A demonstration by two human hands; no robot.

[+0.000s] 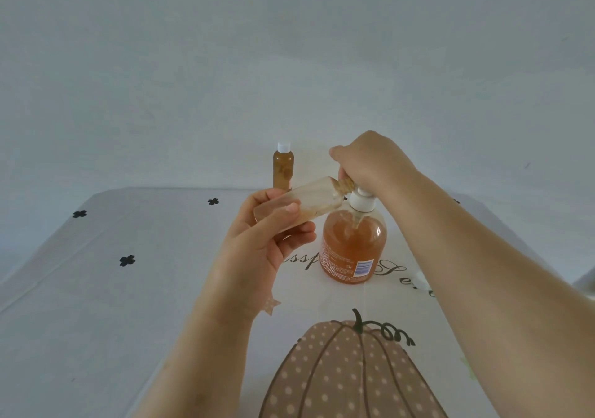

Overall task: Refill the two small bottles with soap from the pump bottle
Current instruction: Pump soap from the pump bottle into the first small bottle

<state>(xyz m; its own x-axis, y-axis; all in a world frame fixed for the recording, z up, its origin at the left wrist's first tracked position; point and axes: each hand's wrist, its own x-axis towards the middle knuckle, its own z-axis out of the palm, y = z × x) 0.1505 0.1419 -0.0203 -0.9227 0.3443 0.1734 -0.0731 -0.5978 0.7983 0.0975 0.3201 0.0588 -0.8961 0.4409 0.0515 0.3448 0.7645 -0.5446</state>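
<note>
Down near us, the left hand (257,243) is gripping a small bottle (309,198) between thumb and fingers, tipping it almost flat so its open mouth is meeting the spout. Just beyond, the right hand (370,160) is curling down over the top of the pump bottle (352,250), which is standing on the tabletop (128,305). It's bearing down from above, I'd judge, to push soap across (little showing inside yet). At the far edge, the second small bottle (283,168) is standing capped and amber, looking already filled.
</note>
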